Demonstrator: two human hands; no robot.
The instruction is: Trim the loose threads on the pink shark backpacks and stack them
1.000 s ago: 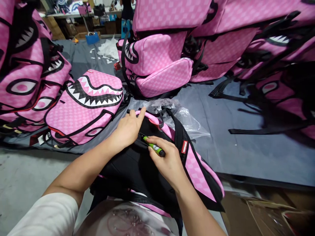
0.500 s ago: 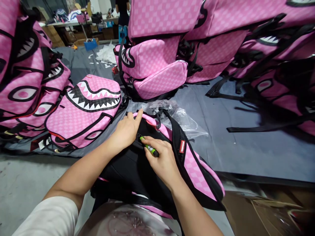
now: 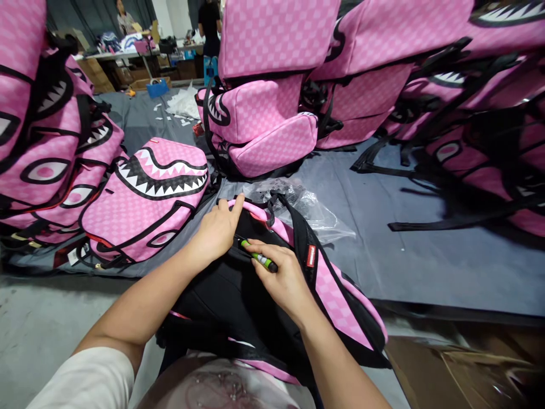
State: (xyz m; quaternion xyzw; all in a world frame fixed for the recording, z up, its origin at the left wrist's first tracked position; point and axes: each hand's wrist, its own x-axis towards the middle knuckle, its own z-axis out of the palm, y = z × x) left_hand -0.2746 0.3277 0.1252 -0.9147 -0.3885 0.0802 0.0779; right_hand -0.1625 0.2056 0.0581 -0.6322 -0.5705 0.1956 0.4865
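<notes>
At far left, a pile [image 3: 46, 170] of pink packs printed with eyes and teeth. Just beside it, a shark pack [image 3: 170, 216] lies toothed mouth upward, a white tag [image 3: 75, 255] near its lower left corner. Farther back, a blue box [image 3: 157, 88], with paper scraps [image 3: 183, 102] to its right. At centre, your left hand [image 3: 217, 230] rests on the top end of the bag [image 3: 230, 295], one finger extended to the pink rim; whether its hidden fingertips pinch the fabric, one cannot tell. The bag lies black side up before your torso, at the near edge of the grey table [image 3: 366, 250]. The green tool [image 3: 259, 257] slants over the black panel, its front end near your left hand. Your right hand [image 3: 283, 272] pinches this tool between thumb and fingers. Behind the bag, a middle stack [image 3: 272, 102] of pink packs and clear film [image 3: 319, 213]. At right, another pile [image 3: 404, 34], its black strap [image 3: 430, 226] trailing leftward across the table
</notes>
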